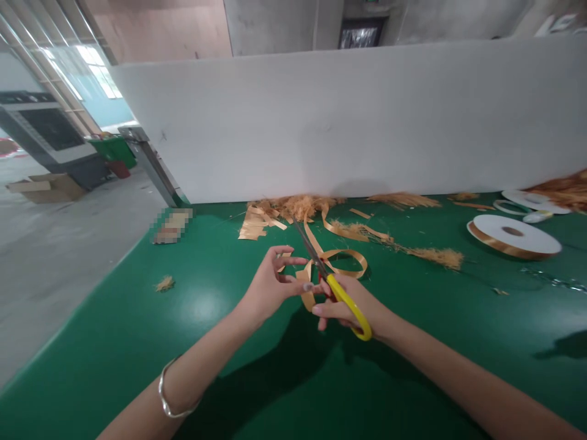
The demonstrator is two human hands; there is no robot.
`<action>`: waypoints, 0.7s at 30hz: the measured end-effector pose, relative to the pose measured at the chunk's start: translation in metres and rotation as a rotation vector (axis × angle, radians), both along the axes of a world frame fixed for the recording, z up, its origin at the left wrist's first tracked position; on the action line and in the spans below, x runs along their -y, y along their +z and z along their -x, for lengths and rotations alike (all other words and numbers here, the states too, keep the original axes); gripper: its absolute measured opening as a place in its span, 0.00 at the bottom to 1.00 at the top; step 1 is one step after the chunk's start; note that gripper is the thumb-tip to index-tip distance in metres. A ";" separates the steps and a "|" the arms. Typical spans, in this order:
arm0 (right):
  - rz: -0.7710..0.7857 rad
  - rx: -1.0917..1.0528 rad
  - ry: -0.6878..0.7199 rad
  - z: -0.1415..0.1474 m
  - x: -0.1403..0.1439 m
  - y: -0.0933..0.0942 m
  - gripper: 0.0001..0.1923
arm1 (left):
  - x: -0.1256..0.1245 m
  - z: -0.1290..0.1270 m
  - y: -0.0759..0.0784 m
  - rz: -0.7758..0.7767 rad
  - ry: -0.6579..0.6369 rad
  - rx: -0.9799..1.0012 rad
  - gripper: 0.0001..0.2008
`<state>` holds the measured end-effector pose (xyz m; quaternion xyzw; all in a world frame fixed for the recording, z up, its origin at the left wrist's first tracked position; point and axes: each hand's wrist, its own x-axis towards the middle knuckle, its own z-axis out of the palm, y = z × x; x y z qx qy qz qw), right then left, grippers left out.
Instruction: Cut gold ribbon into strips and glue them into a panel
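Note:
Scissors (pixel 343 292) with yellow handles lie in my right hand (pixel 355 302), their dark blades pointing up and away to the left. My left hand (pixel 270 281) is curled at the gold ribbon (pixel 308 298), its thumb against the strip and close to my right fingertips. Part of the ribbon hangs below the fingers. The rest runs in loops (pixel 351 264) behind the blades and back to the wall. Where exactly the left fingers grip the strip is partly hidden.
Cut ribbon pieces (pixel 252 225) and a frayed fibre heap (pixel 300 206) lie along the white partition (pixel 321 122). A frayed bundle (pixel 435 256) and a ribbon spool (pixel 513 235) are to the right. A small tuft (pixel 165 283) rests left on the green table (pixel 114 366).

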<state>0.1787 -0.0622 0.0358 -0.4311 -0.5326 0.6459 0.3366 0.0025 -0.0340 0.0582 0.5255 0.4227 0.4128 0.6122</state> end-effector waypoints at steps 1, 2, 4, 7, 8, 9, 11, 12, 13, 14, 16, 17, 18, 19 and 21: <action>-0.011 -0.032 -0.009 0.007 -0.002 -0.001 0.25 | -0.001 -0.003 0.000 -0.017 0.033 0.024 0.29; -0.027 -0.047 -0.033 0.013 -0.004 -0.001 0.25 | -0.002 -0.005 -0.001 -0.029 0.066 0.045 0.27; -0.059 -0.052 -0.108 0.018 -0.009 0.002 0.24 | -0.004 -0.005 -0.005 -0.040 0.117 0.069 0.22; -0.074 -0.064 -0.201 0.015 -0.014 0.008 0.24 | -0.003 -0.002 -0.013 -0.021 0.091 0.136 0.12; -0.071 -0.079 -0.221 0.014 -0.015 0.009 0.24 | -0.002 -0.002 -0.016 -0.020 0.052 0.166 0.11; -0.070 -0.095 -0.245 0.012 -0.016 0.010 0.24 | 0.000 -0.001 -0.018 -0.028 0.004 0.188 0.10; -0.068 -0.119 -0.302 0.009 -0.017 0.012 0.23 | 0.004 -0.003 -0.021 -0.081 -0.088 0.178 0.10; -0.064 -0.123 -0.330 0.009 -0.017 0.012 0.23 | 0.006 -0.004 -0.021 -0.131 -0.119 0.130 0.11; -0.057 -0.122 -0.353 0.009 -0.018 0.013 0.22 | 0.009 -0.006 -0.021 -0.197 -0.136 0.060 0.11; -0.049 -0.121 -0.369 0.009 -0.018 0.014 0.22 | 0.011 -0.009 -0.020 -0.277 -0.140 -0.024 0.11; -0.049 -0.130 -0.389 0.010 -0.018 0.014 0.21 | 0.014 -0.014 -0.018 -0.445 -0.115 -0.206 0.07; -0.059 -0.137 -0.397 0.010 -0.018 0.014 0.21 | 0.014 -0.017 -0.018 -0.514 -0.095 -0.284 0.05; -0.075 -0.144 -0.401 0.011 -0.019 0.013 0.20 | 0.014 -0.019 -0.018 -0.564 -0.073 -0.335 0.03; -0.096 -0.150 -0.406 0.011 -0.019 0.012 0.20 | 0.013 -0.021 -0.018 -0.594 -0.055 -0.360 0.02; -0.138 -0.158 -0.415 0.008 -0.021 0.010 0.20 | 0.009 -0.022 -0.021 -0.600 -0.033 -0.352 0.05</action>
